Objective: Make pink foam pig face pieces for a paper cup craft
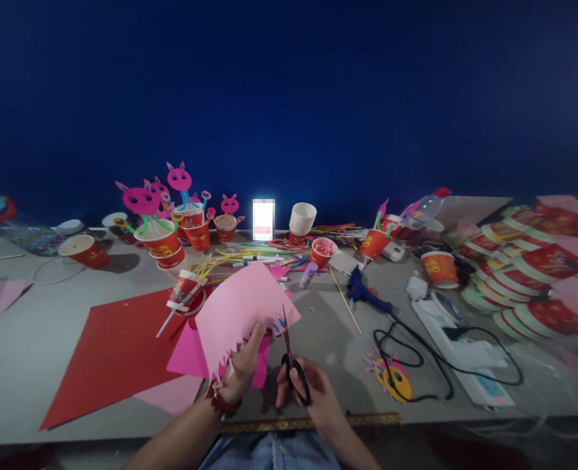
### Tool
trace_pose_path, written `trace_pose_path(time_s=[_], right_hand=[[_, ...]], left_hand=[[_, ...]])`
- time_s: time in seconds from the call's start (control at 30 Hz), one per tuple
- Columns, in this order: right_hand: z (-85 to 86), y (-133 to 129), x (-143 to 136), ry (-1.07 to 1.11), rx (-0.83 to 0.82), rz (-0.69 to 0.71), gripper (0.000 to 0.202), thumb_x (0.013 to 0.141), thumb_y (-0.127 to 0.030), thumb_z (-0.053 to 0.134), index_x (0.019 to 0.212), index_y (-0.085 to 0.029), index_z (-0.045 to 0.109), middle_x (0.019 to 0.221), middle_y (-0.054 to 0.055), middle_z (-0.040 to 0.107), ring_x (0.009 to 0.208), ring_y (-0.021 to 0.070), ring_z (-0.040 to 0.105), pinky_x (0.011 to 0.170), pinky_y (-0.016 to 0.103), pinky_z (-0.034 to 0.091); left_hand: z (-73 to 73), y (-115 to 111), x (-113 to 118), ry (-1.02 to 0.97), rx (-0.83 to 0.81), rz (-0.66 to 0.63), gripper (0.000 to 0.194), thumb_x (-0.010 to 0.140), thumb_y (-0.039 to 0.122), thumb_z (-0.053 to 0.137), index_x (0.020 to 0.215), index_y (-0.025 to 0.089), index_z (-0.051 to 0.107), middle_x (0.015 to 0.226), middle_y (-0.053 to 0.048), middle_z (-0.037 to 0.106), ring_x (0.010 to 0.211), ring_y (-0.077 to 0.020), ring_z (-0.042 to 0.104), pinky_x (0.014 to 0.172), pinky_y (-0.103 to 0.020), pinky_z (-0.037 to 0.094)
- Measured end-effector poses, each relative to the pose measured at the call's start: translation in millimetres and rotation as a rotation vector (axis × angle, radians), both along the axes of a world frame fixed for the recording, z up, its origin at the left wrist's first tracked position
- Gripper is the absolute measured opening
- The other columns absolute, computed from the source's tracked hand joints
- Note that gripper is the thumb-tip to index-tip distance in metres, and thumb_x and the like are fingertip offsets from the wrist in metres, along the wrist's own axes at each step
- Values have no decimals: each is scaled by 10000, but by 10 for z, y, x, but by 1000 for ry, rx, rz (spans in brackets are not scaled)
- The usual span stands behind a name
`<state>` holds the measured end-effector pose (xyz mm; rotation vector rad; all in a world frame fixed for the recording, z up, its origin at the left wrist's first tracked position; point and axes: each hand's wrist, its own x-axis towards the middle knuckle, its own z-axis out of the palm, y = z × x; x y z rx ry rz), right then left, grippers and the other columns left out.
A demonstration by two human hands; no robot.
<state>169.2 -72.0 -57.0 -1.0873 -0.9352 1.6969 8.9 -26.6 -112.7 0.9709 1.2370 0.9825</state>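
My left hand [246,360], with a dark red beaded bracelet at the wrist, grips a light pink paper sheet [242,303] by its lower edge. That edge is jagged where pieces are cut away, and small blue marks show near its right corner. In my right hand [313,391] are black-handled scissors [287,346], my fingers in the loops. Their blades point up and away, beside the marked corner; whether paper lies between them is unclear. Beneath the sheet are magenta paper [188,352] and another light pink piece [171,393].
Red card [107,352] lies at left. Paper cups with pink animal faces [159,245] stand behind it. A blue glue gun [367,292], a white power strip [465,352], black cable and stacked red cups [538,267] occupy the right. Colored sticks and pens lie at the back.
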Motion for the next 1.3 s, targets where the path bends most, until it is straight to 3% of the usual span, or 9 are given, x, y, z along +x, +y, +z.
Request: trace_pose_path(time_s=[0.13, 0.27, 0.37, 0.6, 0.7, 0.87, 1.0, 1.17, 1.3], right_hand=[[-14, 0, 0, 11, -16, -8, 565, 725, -714, 724, 656, -206, 486, 446, -50, 489, 396, 114, 514, 407, 212, 271], [3, 2, 0, 23, -25, 0, 578, 713, -724, 726, 653, -211, 468, 456, -53, 496, 398, 113, 526, 436, 217, 360], [16, -1, 7, 20, -45, -16, 569, 701, -714, 744, 671, -198, 507, 518, -26, 562, 425, 122, 566, 452, 222, 401], [-25, -15, 38, 14, -43, -14, 559, 695, -694, 762, 673, -183, 537, 569, -23, 576, 411, 111, 570, 454, 219, 440], [-50, -18, 58, 13, -42, -19, 560, 682, -687, 775, 670, -178, 542, 618, -11, 597, 418, 112, 580, 447, 220, 443], [-79, -20, 88, 20, -38, -20, 560, 666, -681, 787, 667, -177, 542, 639, -10, 606, 421, 112, 578, 447, 225, 451], [-100, -29, 101, 25, -26, -21, 545, 686, -662, 786, 665, -178, 537, 639, -10, 602, 427, 113, 579, 444, 226, 452], [-90, -34, 121, 26, -3, -14, 544, 706, -655, 775, 654, -179, 516, 641, -11, 599, 419, 110, 578, 429, 222, 450], [-77, -39, 147, 11, 10, -2, 540, 718, -652, 768, 656, -175, 522, 647, -9, 598, 413, 102, 570, 431, 221, 453]], left_hand=[[-13, 22, -25, 68, 30, 27, 309, 991, 221, 469, 1228, 180, 664, 1410, -93, 582, 1357, -234, 472, 1183, -330, 302], [-30, 82, -41, 125, -1, 31, 268, 976, 318, 569, 1215, 215, 630, 1330, -103, 597, 1159, -234, 599, 1005, -421, 502], [-26, 73, -34, 139, -9, 29, 286, 972, 368, 584, 1219, 227, 612, 1303, -89, 595, 1080, -224, 624, 909, -431, 553], [-7, 21, -36, 139, -21, 32, 432, 898, 184, 487, 1291, 180, 665, 1372, -52, 635, 1376, -221, 466, 1147, -228, 352], [-1, 38, -47, 133, -31, 35, 422, 887, 201, 522, 1280, 188, 675, 1352, -58, 648, 1368, -241, 477, 1143, -238, 370], [4, 74, -51, 115, -36, 61, 283, 976, 339, 570, 1221, 208, 626, 1331, -100, 595, 1148, -241, 606, 986, -450, 516], [3, 70, -52, 90, -40, 60, 264, 985, 351, 561, 1212, 229, 616, 1304, -95, 598, 1075, -211, 625, 918, -420, 550], [-12, 13, -58, 62, -34, 51, 303, 992, 338, 488, 1127, 230, 737, 1307, -59, 650, 1209, -232, 580, 1043, -318, 462], [-50, 53, -103, 51, -41, 42, 257, 984, 364, 554, 1187, 235, 644, 1321, -93, 604, 1128, -221, 611, 974, -427, 520]])
